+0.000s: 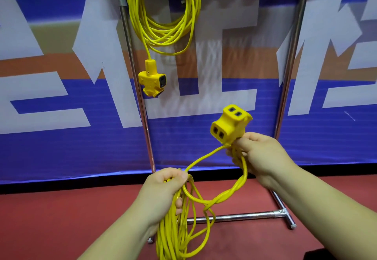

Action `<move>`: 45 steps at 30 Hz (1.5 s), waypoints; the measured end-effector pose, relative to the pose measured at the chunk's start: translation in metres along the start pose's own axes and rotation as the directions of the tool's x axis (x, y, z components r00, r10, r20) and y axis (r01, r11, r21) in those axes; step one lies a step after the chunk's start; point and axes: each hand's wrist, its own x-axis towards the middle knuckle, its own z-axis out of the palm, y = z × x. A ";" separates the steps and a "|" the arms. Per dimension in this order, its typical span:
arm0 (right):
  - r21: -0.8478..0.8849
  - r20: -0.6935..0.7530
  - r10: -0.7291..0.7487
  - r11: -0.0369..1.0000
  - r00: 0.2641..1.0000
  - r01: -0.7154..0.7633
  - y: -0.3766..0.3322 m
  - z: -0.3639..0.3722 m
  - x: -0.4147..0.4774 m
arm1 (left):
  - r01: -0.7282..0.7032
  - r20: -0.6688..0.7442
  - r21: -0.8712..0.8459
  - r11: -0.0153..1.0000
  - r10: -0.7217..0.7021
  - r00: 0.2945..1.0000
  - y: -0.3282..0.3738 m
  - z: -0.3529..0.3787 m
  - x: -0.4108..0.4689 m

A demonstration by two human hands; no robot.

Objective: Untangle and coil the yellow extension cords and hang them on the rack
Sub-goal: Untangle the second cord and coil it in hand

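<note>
In front of the rack [287,76], the loose yellow cord [222,196] is hanging between both hands. The left hand [163,188] is gripping a bundle of loops near the rack's left post. The right hand [259,153] is gripping strands just beneath the socket block [229,125], near the right post. A coiled cord [163,35] is hanging from the rack's top bar. The bundle's lower end is running out of frame, and the top-bar fittings are blurred.
</note>
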 end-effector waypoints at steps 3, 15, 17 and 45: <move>-0.071 -0.016 0.057 0.996 0.998 -0.058 0.002 0.001 0.004 | -0.003 0.001 -0.019 1.000 0.003 1.000 0.001 0.005 -0.002; -0.138 0.073 0.188 0.975 0.979 -0.177 0.001 -0.015 0.010 | -0.046 0.010 0.075 0.996 0.045 0.999 -0.001 0.011 -0.004; -0.139 0.071 0.213 0.970 0.975 -0.201 0.000 -0.018 0.014 | -0.044 0.008 0.092 0.995 0.044 0.999 -0.002 0.011 -0.003; -0.347 0.319 0.223 0.932 0.921 -0.105 0.004 -0.020 0.003 | -0.158 -0.234 -0.101 0.982 0.130 0.963 0.005 -0.002 0.012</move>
